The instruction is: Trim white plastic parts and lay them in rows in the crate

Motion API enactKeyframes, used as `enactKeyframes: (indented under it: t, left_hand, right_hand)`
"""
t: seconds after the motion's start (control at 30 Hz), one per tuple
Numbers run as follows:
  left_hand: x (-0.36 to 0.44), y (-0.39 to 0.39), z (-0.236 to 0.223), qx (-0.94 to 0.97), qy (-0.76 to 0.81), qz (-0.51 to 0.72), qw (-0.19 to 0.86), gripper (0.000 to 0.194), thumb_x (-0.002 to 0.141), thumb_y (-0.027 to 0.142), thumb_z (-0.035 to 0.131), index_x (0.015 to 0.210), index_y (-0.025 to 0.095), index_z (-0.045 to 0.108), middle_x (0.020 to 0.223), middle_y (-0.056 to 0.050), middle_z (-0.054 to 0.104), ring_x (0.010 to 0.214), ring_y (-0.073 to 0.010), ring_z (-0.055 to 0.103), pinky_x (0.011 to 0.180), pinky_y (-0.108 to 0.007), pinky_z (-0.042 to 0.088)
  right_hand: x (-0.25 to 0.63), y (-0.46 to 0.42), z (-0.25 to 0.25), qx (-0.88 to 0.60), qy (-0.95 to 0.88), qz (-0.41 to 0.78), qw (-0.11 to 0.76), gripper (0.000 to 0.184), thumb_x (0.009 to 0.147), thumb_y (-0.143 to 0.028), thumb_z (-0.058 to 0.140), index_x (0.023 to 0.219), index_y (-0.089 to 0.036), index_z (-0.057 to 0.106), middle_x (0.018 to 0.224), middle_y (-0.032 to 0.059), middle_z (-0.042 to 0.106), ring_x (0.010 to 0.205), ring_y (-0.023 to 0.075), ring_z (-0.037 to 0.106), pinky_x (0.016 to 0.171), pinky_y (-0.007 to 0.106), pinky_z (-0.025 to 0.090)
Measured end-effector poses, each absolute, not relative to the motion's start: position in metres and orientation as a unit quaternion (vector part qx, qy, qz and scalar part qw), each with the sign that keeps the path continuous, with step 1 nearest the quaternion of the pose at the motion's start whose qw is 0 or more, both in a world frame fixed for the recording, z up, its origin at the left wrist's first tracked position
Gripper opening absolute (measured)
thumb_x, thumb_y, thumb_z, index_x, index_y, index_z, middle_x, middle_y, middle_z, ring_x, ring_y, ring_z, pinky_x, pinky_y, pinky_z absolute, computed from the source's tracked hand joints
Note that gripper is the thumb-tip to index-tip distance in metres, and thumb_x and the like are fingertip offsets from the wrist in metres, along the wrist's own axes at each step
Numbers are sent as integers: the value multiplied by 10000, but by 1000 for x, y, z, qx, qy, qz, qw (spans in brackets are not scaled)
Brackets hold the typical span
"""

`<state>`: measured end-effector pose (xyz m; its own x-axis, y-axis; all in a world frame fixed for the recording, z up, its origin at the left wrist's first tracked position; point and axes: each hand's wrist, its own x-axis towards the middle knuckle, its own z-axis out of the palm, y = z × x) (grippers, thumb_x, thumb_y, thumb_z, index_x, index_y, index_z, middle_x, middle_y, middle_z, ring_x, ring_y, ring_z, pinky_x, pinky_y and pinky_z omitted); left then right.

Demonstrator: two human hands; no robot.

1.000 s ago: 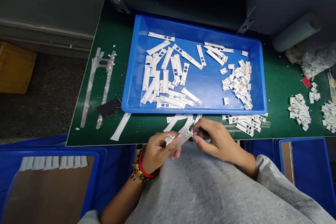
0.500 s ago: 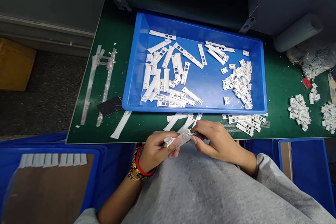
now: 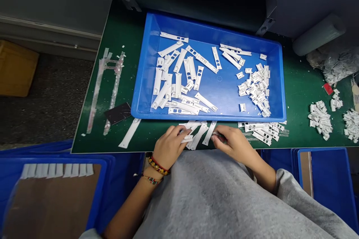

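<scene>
The left hand (image 3: 169, 145) sits at the near edge of the green mat (image 3: 300, 93), its fingers curled down over the ends of some white plastic strips (image 3: 198, 136), with a small white piece (image 3: 187, 139) just under the fingertips; whether it is gripping them or only touching them, I cannot tell. The right hand (image 3: 234, 143) is bent inward, its fingertips (image 3: 214, 138) drawn close together just beside another strip, but anything pinched there is too small to make out. The strips lie on the mat between the hands, just below the front rim of a blue tray (image 3: 210, 119). The tray holds many more strips on its left side and a heap of small white clips (image 3: 255, 89) on its right. More clips lie in piles (image 3: 319, 119) on the mat to the right, and a long white strip (image 3: 129, 133) lies left of the hands beside a black pad (image 3: 117, 114). Beaded bracelets (image 3: 157, 168) circle the left wrist.
</scene>
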<state>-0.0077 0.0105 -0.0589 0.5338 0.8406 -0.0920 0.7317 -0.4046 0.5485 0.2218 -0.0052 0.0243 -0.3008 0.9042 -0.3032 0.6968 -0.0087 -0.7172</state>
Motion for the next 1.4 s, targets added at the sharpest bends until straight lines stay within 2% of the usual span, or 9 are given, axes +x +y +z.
enactKeyframes:
  t: [0.07, 0.13, 0.23, 0.3, 0.43, 0.57, 0.83, 1.2, 1.4]
  left_hand:
    - [-5, 12, -64, 837, 485, 88, 239, 271, 894, 231, 498, 1100, 194, 670, 1091, -127, 673, 960, -272, 621, 683, -326, 509]
    - [0, 12, -62, 816, 504, 107, 263, 250, 929, 280, 461, 1055, 179, 651, 1004, -117, 677, 907, -254, 631, 671, -314, 493]
    - [7, 12, -47, 762, 505, 163, 372, 232, 948, 341, 421, 876, 186, 576, 798, -47, 644, 744, -192, 613, 654, -284, 463]
    - [12, 11, -33, 729, 474, 204, 450, 200, 927, 325, 422, 781, 203, 484, 708, -1, 563, 650, -156, 550, 629, -270, 438]
    - [19, 10, -12, 699, 392, 280, 528, 155, 885, 273, 372, 737, 230, 354, 675, 31, 396, 588, -137, 405, 566, -274, 367]
    - [23, 10, -7, 706, 366, 299, 528, 100, 803, 193, 385, 746, 238, 316, 675, 34, 353, 579, -144, 353, 556, -292, 311]
    - [26, 11, -3, 740, 373, 299, 474, 170, 673, 110, 408, 740, 240, 321, 641, 43, 349, 546, -146, 343, 530, -286, 275]
    - [31, 9, -1, 763, 399, 290, 418, 148, 720, 129, 423, 748, 240, 330, 628, 50, 379, 523, -143, 386, 522, -272, 308]
    - [28, 7, -5, 736, 397, 258, 483, 78, 788, 201, 381, 858, 227, 361, 686, 33, 429, 546, -145, 431, 546, -284, 356]
  right_hand:
    - [224, -5, 20, -594, -687, 402, 116, 206, 931, -267, 426, 736, -203, 450, 674, -14, 499, 594, 131, 436, 574, 252, 274]
    - [226, -6, 17, -596, -687, 398, 119, 165, 942, -244, 401, 809, -199, 488, 743, 7, 548, 644, 147, 482, 603, 257, 314]
    - [224, -8, 18, -568, -705, 401, 145, 180, 977, -222, 342, 939, -189, 515, 864, 48, 596, 749, 168, 543, 674, 268, 384]
    - [221, -11, 21, -546, -715, 408, 155, 198, 1003, -242, 321, 991, -193, 512, 859, 44, 604, 739, 163, 552, 666, 262, 400]
    - [213, -17, 28, -503, -741, 401, 191, 213, 1023, -277, 313, 1035, -204, 513, 826, 28, 621, 688, 146, 564, 621, 243, 401]
    - [209, -20, 35, -467, -775, 357, 230, 271, 1024, -307, 291, 973, -194, 532, 808, 42, 620, 696, 159, 564, 626, 263, 407]
    - [206, -19, 42, -455, -789, 340, 233, 313, 1029, -304, 262, 950, -182, 540, 801, 51, 613, 700, 163, 543, 625, 278, 408]
    - [210, -14, 38, -443, -768, 405, 224, 281, 1030, -342, 328, 989, -191, 561, 881, 61, 603, 806, 178, 553, 706, 291, 458]
    - [205, -18, 30, -517, -740, 343, 261, 211, 1004, -330, 428, 1078, -199, 576, 935, 74, 620, 873, 203, 566, 765, 321, 461]
